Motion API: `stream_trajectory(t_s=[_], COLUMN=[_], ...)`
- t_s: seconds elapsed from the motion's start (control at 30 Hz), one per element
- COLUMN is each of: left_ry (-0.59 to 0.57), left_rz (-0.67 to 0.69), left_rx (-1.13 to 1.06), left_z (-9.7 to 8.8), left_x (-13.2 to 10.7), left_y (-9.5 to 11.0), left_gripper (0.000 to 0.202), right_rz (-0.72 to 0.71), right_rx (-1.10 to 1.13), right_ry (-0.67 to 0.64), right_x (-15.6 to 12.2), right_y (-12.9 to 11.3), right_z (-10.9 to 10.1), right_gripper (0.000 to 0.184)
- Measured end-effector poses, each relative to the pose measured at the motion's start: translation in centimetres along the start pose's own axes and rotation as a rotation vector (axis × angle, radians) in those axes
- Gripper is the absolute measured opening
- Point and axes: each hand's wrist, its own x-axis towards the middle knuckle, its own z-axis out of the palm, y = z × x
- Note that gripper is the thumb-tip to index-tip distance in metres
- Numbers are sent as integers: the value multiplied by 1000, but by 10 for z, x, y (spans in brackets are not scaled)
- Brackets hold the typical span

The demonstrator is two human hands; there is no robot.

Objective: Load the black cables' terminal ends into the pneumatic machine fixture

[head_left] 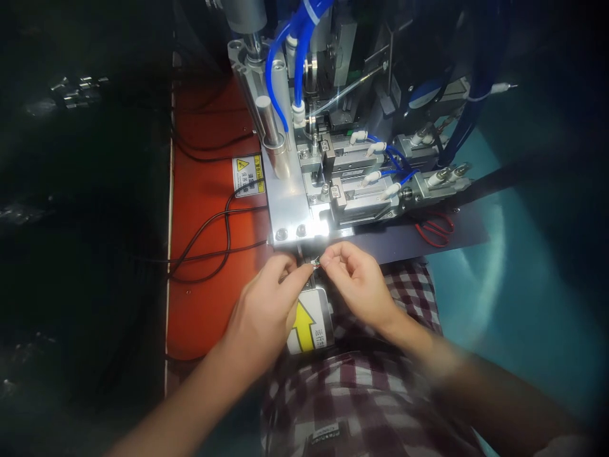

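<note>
The small part (316,261) sits between my fingertips, too tiny and half covered for me to say what it is. My right hand (359,282) has thumb and forefinger together, pinched on its near end as far as I can judge. My left hand (266,304) brings its thumb up to the other side; whether that thumb and its curled forefinger grip anything, I cannot tell. I'd do this best with a light pinch, wrists low, lining the part up before pressing.

Just ahead of my fingertips is the metal plate (290,209), its front edge nearly over my knuckles, so lifting straight up is tight. Below lies the arrow cover (306,330). Ahead to the right stand the cylinder blocks (366,197). Beyond my left knuckles, black cables (227,222) cross the orange surface (195,311). Drawing back toward my checked garment (328,393) looks the roomiest way out.
</note>
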Motion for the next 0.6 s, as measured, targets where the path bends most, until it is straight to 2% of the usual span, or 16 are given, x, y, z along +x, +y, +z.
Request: stream_trajectory(t_s=[0.1, 0.17, 0.3, 0.37, 0.47, 0.6], left_ry=[-7, -2, 8, 8, 13, 4], left_rz=[-4, 6, 20, 22, 23, 9], left_rx=[1, 2, -3, -5, 3, 5], left_z=[0, 0, -1, -1, -2, -2], left_x=[0, 0, 1, 1, 1, 1], left_y=[0, 1, 1, 1, 1, 2], left_gripper=[32, 31, 30, 30, 31, 31], right_rz=[52, 170, 431, 442, 379, 306], right_rx=[23, 123, 364, 397, 380, 319], right_ry=[32, 9, -118, -119, -71, -109], right_x=[1, 3, 6, 6, 7, 8], right_y=[-6, -9, -7, -5, -4, -6], right_z=[2, 3, -1, -4, -8, -9], right_gripper=[11, 13, 20, 21, 20, 22])
